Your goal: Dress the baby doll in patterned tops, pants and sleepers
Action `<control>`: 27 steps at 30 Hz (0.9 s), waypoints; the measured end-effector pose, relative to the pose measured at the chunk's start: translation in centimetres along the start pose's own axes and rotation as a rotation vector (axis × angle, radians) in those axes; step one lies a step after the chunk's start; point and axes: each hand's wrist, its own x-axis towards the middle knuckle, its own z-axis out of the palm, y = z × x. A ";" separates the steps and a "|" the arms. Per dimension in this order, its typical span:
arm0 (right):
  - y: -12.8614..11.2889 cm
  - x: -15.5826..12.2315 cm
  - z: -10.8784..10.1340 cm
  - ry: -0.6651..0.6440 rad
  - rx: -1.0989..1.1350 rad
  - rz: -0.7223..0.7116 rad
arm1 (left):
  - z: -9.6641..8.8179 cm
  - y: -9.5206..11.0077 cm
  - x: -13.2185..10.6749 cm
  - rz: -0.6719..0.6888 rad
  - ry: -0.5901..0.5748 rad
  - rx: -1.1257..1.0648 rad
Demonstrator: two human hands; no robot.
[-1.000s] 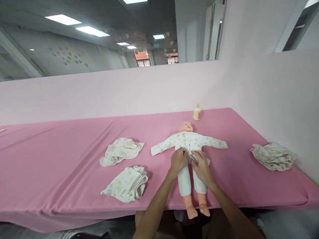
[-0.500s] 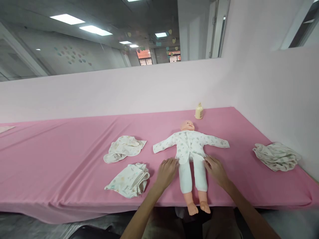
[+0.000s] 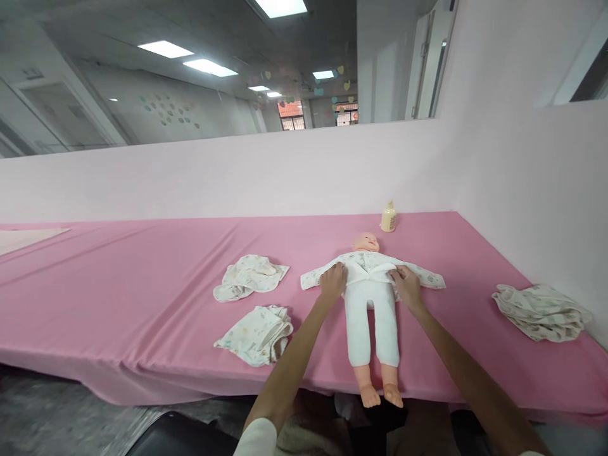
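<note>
1. I count one doll (image 3: 365, 242), on its back, wearing one patterned shirt (image 3: 365, 258) and one pair of white trousers (image 3: 371, 310).
2. Three crumpled cloths (image 3: 251, 277) lie about, two to the left and one far right; one bottle (image 3: 388, 218) stands beyond the doll's head.
3. Everything rests on a worktop (image 3: 147, 285) covered in pink, against a pale wall (image 3: 285, 177) with a wide glass panel (image 3: 228, 38) above.
4. The doll lies between the hands, feet at the front edge.
5. The left hand (image 3: 333, 280) and right hand (image 3: 407, 286) each grip the shirt's turned-up lower edge.
</note>
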 end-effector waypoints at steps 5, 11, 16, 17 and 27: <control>2.6 -1.5 0.4 -0.004 0.076 -0.045 | -0.4 -2.8 -0.6 -0.006 -0.032 0.033; 4.4 -2.2 -0.3 0.029 0.054 0.015 | -4.2 -13.8 1.1 -0.276 -0.060 0.137; 4.1 -2.2 -0.3 0.008 0.019 -0.021 | -7.1 -23.2 2.1 -0.464 -0.174 0.220; 4.1 -2.2 -0.2 0.005 0.015 -0.019 | -7.2 -24.6 1.9 -0.489 -0.193 0.237; 3.7 -2.3 -0.6 -0.004 -0.012 0.008 | -5.8 -27.6 -2.0 -0.397 -0.249 0.246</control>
